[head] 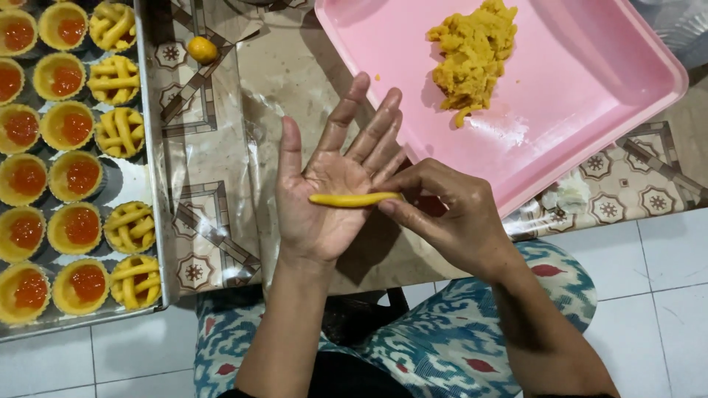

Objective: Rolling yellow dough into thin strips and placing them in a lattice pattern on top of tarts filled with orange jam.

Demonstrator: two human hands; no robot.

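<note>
A thin yellow dough strip (355,199) lies across the palm of the left hand (332,191), whose grip is spread flat, fingers pointing toward the pink tray (590,96). The right hand (450,214) pinches the strip's end nearest the tray between thumb and fingertips. A heap of yellow dough (472,55) sits in the tray. Well away from the tray, across the table (221,147), a metal baking tray (151,184) holds jam-filled tarts (74,177), some lattice-topped. A small dough ball (202,49) rests beside it.

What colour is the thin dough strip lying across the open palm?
Yellow. The dough strip shows in the head view, on the left hand, pinched by the right hand.
</note>
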